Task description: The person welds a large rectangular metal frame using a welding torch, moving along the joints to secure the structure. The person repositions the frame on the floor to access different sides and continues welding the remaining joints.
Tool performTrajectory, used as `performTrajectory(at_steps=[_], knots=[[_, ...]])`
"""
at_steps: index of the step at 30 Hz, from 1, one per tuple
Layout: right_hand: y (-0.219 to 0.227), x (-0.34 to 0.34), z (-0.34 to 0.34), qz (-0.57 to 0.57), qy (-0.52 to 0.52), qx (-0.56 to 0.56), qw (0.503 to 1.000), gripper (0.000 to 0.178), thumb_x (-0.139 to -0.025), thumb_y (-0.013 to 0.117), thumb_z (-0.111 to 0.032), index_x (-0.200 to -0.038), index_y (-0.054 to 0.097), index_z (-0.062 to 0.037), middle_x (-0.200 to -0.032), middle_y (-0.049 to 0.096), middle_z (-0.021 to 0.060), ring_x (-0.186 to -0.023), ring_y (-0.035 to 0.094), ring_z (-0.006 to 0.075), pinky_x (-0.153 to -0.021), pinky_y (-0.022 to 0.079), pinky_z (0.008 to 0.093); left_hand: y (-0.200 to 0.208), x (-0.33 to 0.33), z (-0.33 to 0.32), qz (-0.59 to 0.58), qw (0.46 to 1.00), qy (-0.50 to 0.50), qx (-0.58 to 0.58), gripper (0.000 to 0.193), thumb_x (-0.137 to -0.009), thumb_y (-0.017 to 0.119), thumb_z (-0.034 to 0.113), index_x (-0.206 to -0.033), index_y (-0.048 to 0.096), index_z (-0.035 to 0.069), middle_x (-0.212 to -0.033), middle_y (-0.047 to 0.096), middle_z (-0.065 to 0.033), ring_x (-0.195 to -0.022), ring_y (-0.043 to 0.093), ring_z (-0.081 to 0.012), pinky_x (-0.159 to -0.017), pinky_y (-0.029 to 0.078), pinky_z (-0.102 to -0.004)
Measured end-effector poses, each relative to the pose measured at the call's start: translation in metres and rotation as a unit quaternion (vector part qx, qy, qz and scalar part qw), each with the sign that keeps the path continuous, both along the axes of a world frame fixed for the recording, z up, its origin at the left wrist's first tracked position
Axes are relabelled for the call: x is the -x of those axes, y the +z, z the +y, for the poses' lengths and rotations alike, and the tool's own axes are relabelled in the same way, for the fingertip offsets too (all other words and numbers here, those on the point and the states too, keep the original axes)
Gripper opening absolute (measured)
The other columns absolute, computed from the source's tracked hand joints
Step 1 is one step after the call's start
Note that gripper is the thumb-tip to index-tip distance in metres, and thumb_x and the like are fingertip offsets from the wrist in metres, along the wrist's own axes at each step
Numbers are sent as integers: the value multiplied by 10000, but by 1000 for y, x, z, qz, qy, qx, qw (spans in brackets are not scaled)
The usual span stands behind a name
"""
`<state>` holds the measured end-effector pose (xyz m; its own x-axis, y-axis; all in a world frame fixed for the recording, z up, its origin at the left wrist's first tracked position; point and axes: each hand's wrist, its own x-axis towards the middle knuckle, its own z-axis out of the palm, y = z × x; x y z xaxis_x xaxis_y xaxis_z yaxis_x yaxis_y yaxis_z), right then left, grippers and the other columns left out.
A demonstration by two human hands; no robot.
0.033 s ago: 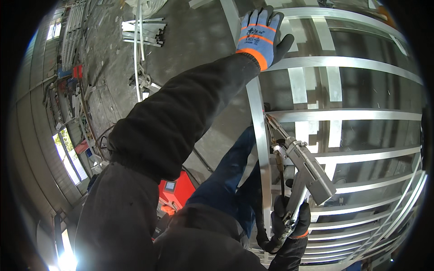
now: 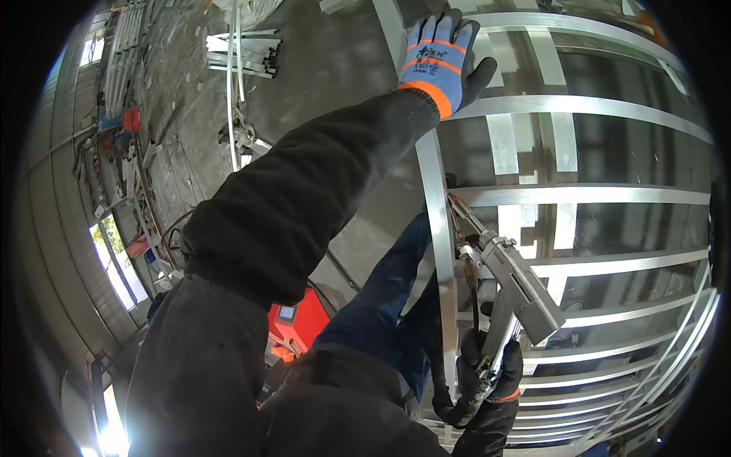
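My left hand, in a blue-grey work glove with orange bands, lies over the long side rail of a metal frame at the top of the view. Its fingers are stretched out and its thumb stands apart. Lower right, my right hand in a dark glove is closed round the handle of a grey welding gun. The gun's thin nozzle points up and left, its tip at the corner where a crossbar meets the side rail. Whether the tip touches the metal I cannot tell.
Several parallel crossbars fill the frame to the right, with flat strips beneath. A red machine with a small display stands on the floor by my legs. Cut metal tubes lie far left, and more long tubes beyond.
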<state>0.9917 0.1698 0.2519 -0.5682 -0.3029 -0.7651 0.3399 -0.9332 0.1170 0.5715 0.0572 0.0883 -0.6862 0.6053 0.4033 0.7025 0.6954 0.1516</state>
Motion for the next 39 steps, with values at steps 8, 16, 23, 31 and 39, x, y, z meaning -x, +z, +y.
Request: performTrajectory(at_steps=[8, 16, 23, 31, 39], knots=[[-12, -14, 1, -29, 109, -119, 986, 724, -914, 632, -642, -1122, 573, 49, -807, 561, 93, -593, 545, 178, -524, 427, 301, 3, 0, 2, -18, 1000, 5, -7, 578, -933, 651, 416, -1371, 581, 45, -1377, 550, -231, -1303, 497, -416, -1151, 341, -544], [-19, -37, 1, -51, 277, -251, 926, 786, -868, 660, -679, -1142, 603, 56, -799, 607, 100, -571, 592, 205, -482, 456, 308, 5, -1, 2, -20, 1000, 4, -11, 576, -926, 658, 412, -1362, 582, 42, -1375, 550, -238, -1303, 494, -424, -1146, 345, -547], [-14, -32, 7, -22, 259, -230, 938, 775, -901, 647, -653, -1208, 587, 56, -809, 616, 117, -549, 598, 215, -459, 480, 323, 8, 0, 5, -20, 1000, 2, -11, 575, -920, 663, 409, -1354, 582, 40, -1373, 550, -244, -1304, 491, -431, -1141, 349, -550], [-7, -32, 7, -32, 209, -192, 958, 786, -931, 647, -597, -1358, 531, 52, -890, 651, 144, -645, 646, 229, -542, 531, 340, 10, 1, 6, -23, 1000, -1, -13, 573, -913, 670, 405, -1345, 583, 37, -1371, 550, -250, -1304, 488, -438, -1136, 353, -554], [-11, -44, 16, -27, 264, -199, 943, 773, -933, 655, -589, -1363, 531, 41, -957, 663, 160, -752, 657, 215, -640, 537, 332, 11, 3, 9, -24, 1000, -1, -14, 571, -906, 677, 401, -1335, 584, 35, -1369, 550, -256, -1305, 485, -446, -1131, 357, -557]])
